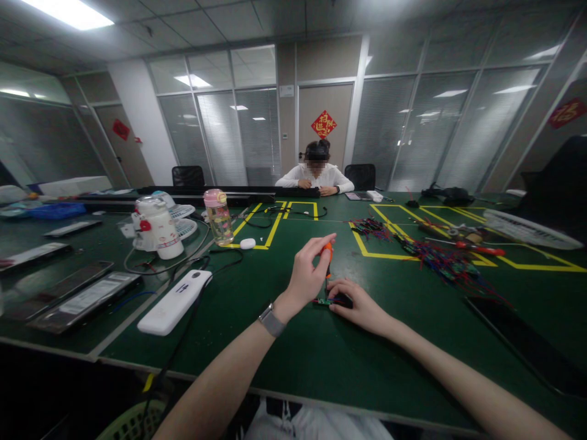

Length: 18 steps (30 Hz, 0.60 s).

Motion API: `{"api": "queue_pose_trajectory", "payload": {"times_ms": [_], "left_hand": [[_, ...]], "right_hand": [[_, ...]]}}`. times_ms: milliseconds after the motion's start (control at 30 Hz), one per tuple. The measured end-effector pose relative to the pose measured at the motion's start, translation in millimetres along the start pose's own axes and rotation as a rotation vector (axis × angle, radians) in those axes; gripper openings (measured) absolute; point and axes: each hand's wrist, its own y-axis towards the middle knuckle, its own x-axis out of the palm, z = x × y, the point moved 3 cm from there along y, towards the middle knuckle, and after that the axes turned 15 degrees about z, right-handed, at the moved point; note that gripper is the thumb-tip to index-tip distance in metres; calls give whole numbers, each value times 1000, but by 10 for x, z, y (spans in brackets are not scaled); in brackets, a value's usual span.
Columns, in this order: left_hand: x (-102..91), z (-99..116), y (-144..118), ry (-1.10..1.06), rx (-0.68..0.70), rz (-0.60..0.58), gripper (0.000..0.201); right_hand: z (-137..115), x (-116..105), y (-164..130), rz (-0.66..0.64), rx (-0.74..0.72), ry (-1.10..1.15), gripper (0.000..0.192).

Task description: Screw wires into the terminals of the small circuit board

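Observation:
My left hand (308, 272), with a watch on its wrist, holds an orange-handled screwdriver (329, 247) between its straightened fingers and thumb. The screwdriver stands nearly upright, and its dark shaft points down at a small green circuit board (322, 301). The hand covers part of the handle. On the right, my right hand (360, 305) rests low at the table with its fingers closed around the board's right end, which they hide. Whether the screwdriver's tip touches the board is too small to tell.
Bundles of red and blue wires (444, 260) and a black flat panel (527, 342) lie right on the green table (275, 360). Leftward are a white power bank (177, 302), a pink-lidded bottle (218, 217) and a white bottle (160, 227). A person (316, 174) sits opposite.

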Motion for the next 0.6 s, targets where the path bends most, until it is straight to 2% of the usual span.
{"api": "queue_pose_trajectory", "payload": {"times_ms": [267,467,600], "left_hand": [[-31,14,10,116,61,108,14],[-14,3,17,-16,-13,-34,31],[13,18,8,-53,-24,-77,28]], "right_hand": [[8,6,-6,6,-8,-4,8],[-2,3,-2,15,-27,-8,8],[11,9,-2,11,-23,-5,9]]}}
